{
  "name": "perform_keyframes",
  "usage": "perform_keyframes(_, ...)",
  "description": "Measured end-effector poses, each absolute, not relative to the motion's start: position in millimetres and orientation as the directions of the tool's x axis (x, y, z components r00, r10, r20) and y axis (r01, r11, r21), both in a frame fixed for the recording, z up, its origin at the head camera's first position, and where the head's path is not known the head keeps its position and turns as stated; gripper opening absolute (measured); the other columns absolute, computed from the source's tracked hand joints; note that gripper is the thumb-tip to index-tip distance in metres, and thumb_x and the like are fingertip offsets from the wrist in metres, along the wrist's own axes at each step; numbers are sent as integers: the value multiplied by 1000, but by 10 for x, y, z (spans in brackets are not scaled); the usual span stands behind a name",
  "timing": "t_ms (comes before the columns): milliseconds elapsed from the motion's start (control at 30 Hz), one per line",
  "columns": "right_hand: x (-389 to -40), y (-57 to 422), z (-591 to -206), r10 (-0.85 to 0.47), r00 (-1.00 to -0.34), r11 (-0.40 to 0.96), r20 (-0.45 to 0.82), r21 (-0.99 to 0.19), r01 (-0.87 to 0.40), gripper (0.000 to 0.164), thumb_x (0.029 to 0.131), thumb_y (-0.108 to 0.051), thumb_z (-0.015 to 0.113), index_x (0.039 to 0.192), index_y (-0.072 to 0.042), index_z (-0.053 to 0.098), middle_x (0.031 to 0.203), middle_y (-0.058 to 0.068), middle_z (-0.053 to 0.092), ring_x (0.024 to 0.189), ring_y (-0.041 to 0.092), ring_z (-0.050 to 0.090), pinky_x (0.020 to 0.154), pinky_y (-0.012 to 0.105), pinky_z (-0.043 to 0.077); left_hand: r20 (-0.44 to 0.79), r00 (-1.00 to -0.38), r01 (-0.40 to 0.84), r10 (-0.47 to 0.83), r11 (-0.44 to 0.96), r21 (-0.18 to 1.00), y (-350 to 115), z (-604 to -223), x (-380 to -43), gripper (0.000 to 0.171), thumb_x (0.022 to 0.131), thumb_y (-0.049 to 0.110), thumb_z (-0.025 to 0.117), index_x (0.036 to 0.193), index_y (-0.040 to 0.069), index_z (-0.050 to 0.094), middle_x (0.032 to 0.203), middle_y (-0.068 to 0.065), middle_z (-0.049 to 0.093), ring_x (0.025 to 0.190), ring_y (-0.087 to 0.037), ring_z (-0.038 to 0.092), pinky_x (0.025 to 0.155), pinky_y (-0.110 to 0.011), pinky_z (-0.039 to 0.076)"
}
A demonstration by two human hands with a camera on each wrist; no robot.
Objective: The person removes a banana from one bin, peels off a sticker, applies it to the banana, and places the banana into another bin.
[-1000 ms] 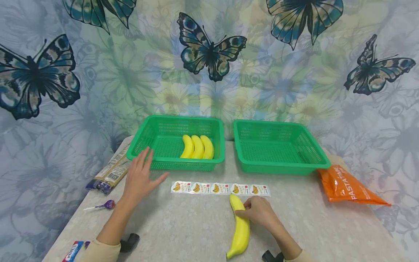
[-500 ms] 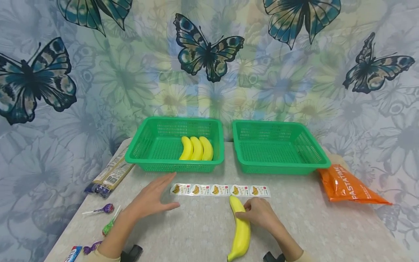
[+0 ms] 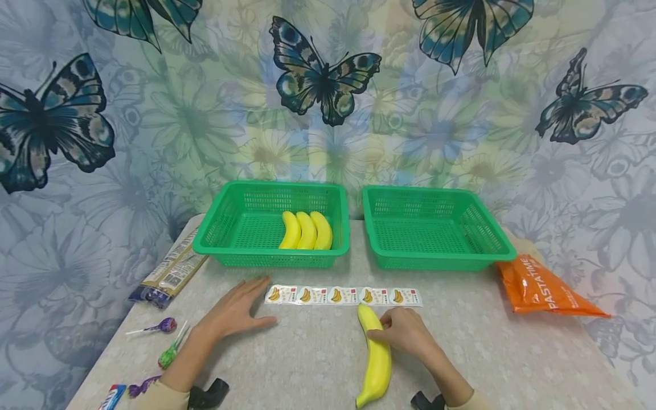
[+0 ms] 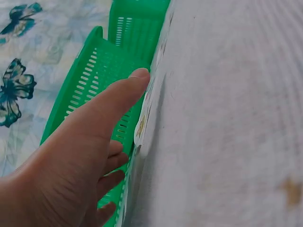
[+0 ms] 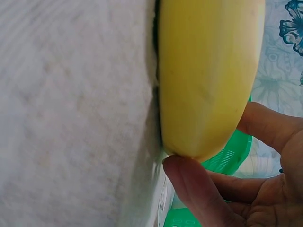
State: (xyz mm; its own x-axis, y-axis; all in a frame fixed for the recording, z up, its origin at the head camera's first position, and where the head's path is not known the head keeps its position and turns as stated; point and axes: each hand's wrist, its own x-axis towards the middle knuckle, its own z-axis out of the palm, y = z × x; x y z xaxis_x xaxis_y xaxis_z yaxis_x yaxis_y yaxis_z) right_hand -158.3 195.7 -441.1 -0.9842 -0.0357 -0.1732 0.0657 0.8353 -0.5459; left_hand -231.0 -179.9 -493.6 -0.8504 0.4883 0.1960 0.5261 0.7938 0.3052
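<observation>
Right hand (image 3: 406, 329) pinches banana (image 3: 378, 367) near upper end, on surface (image 3: 492, 341), just nearer than sticker strip (image 3: 343, 295); left hand (image 3: 230, 313) spread beside strip; light, even pinch should stop rolling

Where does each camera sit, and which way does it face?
Head: worn on the head, facing forward and down over the table; left hand, right hand and forearms show.
Left wrist: worn there, looking past the left hand toward the green baskets.
Right wrist: worn there, facing the banana and right hand.
Shared: head and right wrist both show that banana.
</observation>
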Motion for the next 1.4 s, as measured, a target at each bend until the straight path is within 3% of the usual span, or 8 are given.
perform_keyframes(400, -1560, 1945, -4402, -28, -986, 839, -166, -540, 67, 41, 71, -39, 83, 90, -4, 75, 77, 0, 66, 68, 13, 52, 57, 25, 43, 110, -852, 518, 511, 795, 316, -1821, -4953, -2279, 99, 80, 69, 62, 147, -1, 40, 152, -20, 42, 140, -39, 40, 116, -57, 30)
perform_keyframes(933, -1556, 1944, -4397, -24, -988, 848, -150, -526, 59, 44, 71, -40, 84, 94, -4, 75, 80, 0, 68, 72, 13, 55, 59, 25, 46, 42, -859, 490, 510, 796, 355, -1817, -4974, -2282, 104, 79, 69, 64, 148, -3, 36, 155, -21, 35, 143, -41, 33, 118, -55, 27)
perform_keyframes(1133, -1546, 1969, -4374, -5, -987, 848, -160, -523, 80, 44, 71, -40, 84, 95, -4, 74, 80, 0, 66, 71, 13, 53, 58, 25, 44, 34, -860, 485, 509, 795, 364, -1795, -4973, -2280, 105, 78, 69, 65, 148, -3, 36, 155, -22, 35, 142, -42, 33, 116, -57, 29)
perform_keyframes(1333, -1589, 1950, -4349, -11, -992, 854, -128, -517, 57, 55, 71, -40, 84, 108, -1, 71, 89, 1, 67, 78, 12, 55, 65, 26, 47, 19, -883, 443, 469, 817, 369, -1789, -4953, -2290, 106, 76, 71, 65, 148, 0, 38, 155, -21, 35, 138, -50, 35, 110, -60, 35)
perform_keyframes(1400, -1602, 1926, -4328, -51, -994, 857, -98, -515, 7, 50, 72, -39, 84, 102, 0, 72, 86, 4, 68, 76, 12, 54, 65, 27, 46, 9, -886, 433, 464, 820, 373, -1791, -4955, -2291, 106, 76, 72, 65, 149, 0, 37, 155, -20, 35, 139, -50, 35, 111, -60, 35)
